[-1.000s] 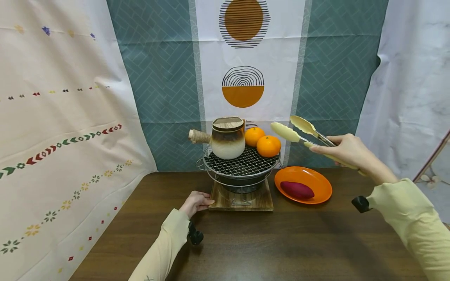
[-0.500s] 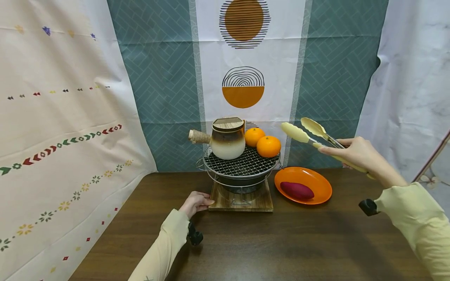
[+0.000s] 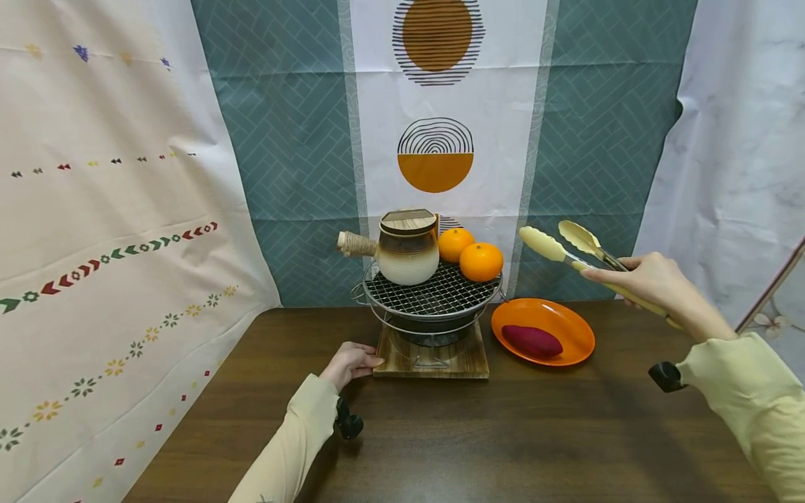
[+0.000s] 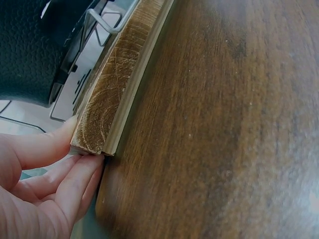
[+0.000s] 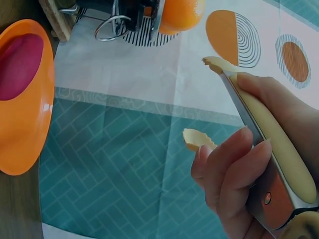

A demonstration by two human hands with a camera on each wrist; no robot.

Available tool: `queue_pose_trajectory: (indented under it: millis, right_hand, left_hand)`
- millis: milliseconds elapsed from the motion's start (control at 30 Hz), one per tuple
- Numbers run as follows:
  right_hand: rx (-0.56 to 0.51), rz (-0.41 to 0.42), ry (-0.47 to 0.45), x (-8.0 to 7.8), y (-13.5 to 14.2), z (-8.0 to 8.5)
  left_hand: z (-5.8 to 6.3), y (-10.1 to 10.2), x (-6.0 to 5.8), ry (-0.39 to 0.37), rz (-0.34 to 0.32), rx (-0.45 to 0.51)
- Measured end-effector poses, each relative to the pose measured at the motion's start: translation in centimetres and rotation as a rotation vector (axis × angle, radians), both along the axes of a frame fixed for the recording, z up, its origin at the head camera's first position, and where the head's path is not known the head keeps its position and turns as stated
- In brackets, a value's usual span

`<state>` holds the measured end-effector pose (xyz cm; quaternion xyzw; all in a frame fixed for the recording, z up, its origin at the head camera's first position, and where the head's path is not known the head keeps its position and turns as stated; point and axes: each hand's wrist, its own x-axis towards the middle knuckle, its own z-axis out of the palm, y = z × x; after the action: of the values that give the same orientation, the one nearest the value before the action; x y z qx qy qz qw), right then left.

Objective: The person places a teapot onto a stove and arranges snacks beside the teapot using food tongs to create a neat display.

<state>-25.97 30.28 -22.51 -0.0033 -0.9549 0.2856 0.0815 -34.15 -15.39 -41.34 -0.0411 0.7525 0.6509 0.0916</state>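
My right hand grips a pair of cream-tipped metal tongs, held in the air above and to the right of the orange plate. The tongs' tips stand apart with nothing between them. On that plate lies a purple sweet potato. With thumb and fingers, my left hand pinches the left front corner of a wooden board. A round grill stands on the board. Its mesh bears a lidded pot and two mandarins.
The pot's rope-wrapped handle points left past the grill's rim. A wire handle sticks out on the grill's right, close to the plate. Behind the dark wooden table hangs a patterned cloth, with a pale cloth along the left.
My right hand has moved right and slightly down with the tongs, away from the mandarins. The left hand, board, grill and plate stay where they were.
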Motion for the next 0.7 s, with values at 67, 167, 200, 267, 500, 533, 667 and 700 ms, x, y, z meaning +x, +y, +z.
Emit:
queue_pose_trajectory:
  millis: [67,167,200,267,500,533,667,700]
  right_hand:
    - [0.012,-0.005,-0.006,0.0,0.2,-0.1]
    - [0.027,0.002,-0.019,0.1,0.4,-0.3]
    - [0.030,-0.001,-0.020,0.1,0.5,-0.4]
    - [0.035,-0.007,-0.017,0.1,0.7,-0.6]
    - [0.055,-0.010,-0.037,0.4,1.4,-1.4]
    - [0.056,-0.002,-0.045,0.4,1.4,-1.5]
    - [0.076,0.028,-0.070,0.3,1.6,-1.9]
    - [0.083,0.033,-0.078,0.3,1.7,-2.0]
  left_hand:
    - [0.1,0.0,0.1,0.008,0.000,0.004]
    - [0.1,-0.1,0.1,0.014,-0.002,0.009]
    - [0.1,-0.1,0.1,0.013,-0.003,0.011]
    - [0.1,-0.1,0.1,0.013,-0.002,0.011]
    - [0.2,-0.2,0.2,0.004,0.001,0.001]
    - [0.2,-0.2,0.2,0.003,0.002,0.002]
    - [0.2,-0.3,0.2,0.005,0.002,0.005]
    - [0.2,-0.4,0.2,0.005,0.004,0.005]
